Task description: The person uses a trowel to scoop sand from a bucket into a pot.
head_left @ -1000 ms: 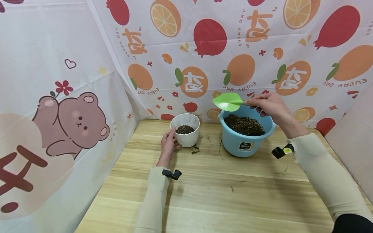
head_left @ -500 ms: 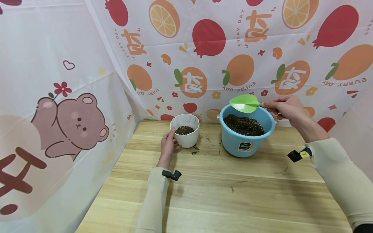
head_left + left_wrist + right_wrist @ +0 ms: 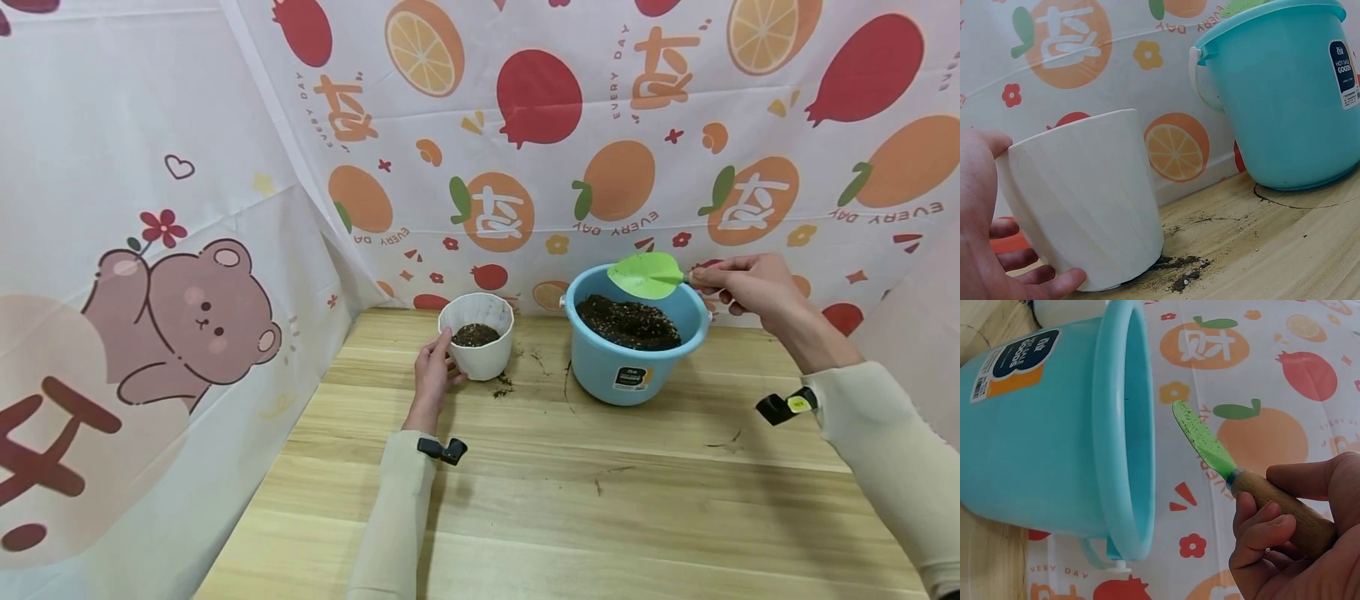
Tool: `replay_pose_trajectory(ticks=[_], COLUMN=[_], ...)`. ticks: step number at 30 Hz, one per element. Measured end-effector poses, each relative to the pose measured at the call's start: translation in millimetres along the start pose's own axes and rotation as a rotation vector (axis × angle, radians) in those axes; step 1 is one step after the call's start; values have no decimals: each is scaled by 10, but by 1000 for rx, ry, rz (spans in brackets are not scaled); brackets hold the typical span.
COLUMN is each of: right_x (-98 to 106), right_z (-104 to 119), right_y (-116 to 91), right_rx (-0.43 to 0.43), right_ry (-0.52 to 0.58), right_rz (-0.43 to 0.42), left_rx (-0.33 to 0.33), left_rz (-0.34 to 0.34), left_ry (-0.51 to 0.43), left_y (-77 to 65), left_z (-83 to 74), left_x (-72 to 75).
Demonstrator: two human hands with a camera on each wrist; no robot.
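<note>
A white flowerpot (image 3: 487, 363) with dark soil (image 3: 475, 335) in the bottom stands at the back left of the table. My left hand (image 3: 432, 372) holds it from its left side; in the left wrist view the thumb lies at the rim and the fingers reach round the lower wall of the pot (image 3: 1085, 200). Above the back right part of a blue bucket (image 3: 618, 379), my right hand (image 3: 753, 287) grips a green trowel (image 3: 647, 276). Its wooden handle (image 3: 1285, 512) lies between thumb and curled fingers. Dark potting soil (image 3: 632, 323) partly fills the bucket.
Crumbs of soil (image 3: 503, 386) lie on the wooden table (image 3: 540, 500) beside the pot. Thin dark strands are scattered near the bucket. A printed cloth (image 3: 405, 117) hangs close behind both containers, and another one (image 3: 217, 183) hangs along the left.
My right hand has moved right with the trowel, from the bucket's left rim to its back right, and the blade has come slightly lower. The left hand and pot have stayed put.
</note>
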State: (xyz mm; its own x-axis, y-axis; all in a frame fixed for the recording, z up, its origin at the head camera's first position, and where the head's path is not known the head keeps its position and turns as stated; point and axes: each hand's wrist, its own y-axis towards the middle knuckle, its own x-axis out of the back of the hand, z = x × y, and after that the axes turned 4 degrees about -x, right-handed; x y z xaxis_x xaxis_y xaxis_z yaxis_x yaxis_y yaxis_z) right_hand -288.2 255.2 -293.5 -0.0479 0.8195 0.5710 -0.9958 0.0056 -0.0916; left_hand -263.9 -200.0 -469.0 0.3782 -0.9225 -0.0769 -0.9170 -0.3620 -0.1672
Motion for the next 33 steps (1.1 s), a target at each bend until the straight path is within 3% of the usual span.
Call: replay_pose_trajectory(ticks=[33], right_x=[-7], right_z=[-232], right_y=[80], right_rx=[-34], right_ry=[-83], right_rz=[-45], left_rx=[8], left_rz=[0], left_ry=[-1], left_y=[-5], left_z=[9], left_x=[-5])
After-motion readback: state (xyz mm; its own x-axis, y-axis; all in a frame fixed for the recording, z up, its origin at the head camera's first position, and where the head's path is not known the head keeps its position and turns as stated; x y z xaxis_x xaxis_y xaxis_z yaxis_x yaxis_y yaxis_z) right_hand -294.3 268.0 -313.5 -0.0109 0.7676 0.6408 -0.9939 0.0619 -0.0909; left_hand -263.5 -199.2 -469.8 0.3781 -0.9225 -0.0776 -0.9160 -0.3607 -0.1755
